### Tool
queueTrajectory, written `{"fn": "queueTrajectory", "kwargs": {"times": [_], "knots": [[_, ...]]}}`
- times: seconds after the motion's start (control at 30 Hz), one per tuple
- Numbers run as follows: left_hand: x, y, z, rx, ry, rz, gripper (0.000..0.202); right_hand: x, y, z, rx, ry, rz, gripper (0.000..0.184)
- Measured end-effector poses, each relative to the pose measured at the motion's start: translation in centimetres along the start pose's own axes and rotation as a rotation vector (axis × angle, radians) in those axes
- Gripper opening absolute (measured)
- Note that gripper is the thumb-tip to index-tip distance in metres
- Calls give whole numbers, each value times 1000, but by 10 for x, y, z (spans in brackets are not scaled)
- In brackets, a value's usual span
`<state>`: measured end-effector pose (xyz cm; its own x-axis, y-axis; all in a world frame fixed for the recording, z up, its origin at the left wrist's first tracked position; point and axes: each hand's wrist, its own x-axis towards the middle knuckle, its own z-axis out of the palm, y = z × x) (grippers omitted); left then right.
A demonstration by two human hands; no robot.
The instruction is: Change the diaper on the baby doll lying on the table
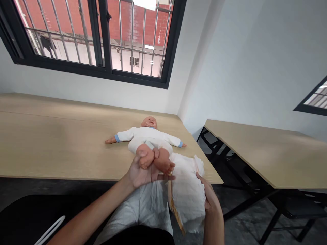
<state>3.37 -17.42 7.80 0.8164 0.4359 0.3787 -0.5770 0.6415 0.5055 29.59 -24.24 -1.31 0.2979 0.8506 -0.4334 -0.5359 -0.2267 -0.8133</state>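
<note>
On the table, a baby doll lies on its back; your left hand clamps its raised ankles, and your right hand, apart from it, grips a white disposable diaper just below the doll.

My forearms are bare right down to my left hand and right hand. I'm wearing black clothing, with a white cord loop lying across it.
</note>
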Motion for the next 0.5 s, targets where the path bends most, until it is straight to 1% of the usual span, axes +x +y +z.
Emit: {"fn": "queueTrajectory", "kwargs": {"times": [0.07,0.13,0.23,0.27,0.3,0.33,0.4,0.43,0.47,0.5], "knots": [[17,18,4,54,-14,-11,23,-2,4,13,3,-89,48,38],[34,36,6,104,-24,-23,22,-5,9,32,-22,-180,97,37],[56,59,10,153,-36,-29,22,-8,19,69,-115,-279,134,36],[62,65,10,163,-37,-29,21,-8,22,82,-157,-303,118,35],[67,69,11,170,-36,-26,21,-7,24,95,-203,-319,67,33],[71,73,11,177,-33,-23,21,-6,26,107,-255,-327,-20,31],[76,77,11,184,-24,-17,22,-2,27,127,-378,-295,-284,27],[77,78,11,183,-19,-12,22,0,26,134,-441,-268,-415,26],[78,77,10,180,-17,-7,22,1,25,138,-488,-248,-515,26],[78,77,10,176,-18,-6,22,1,24,140,-521,-237,-584,27]]}}
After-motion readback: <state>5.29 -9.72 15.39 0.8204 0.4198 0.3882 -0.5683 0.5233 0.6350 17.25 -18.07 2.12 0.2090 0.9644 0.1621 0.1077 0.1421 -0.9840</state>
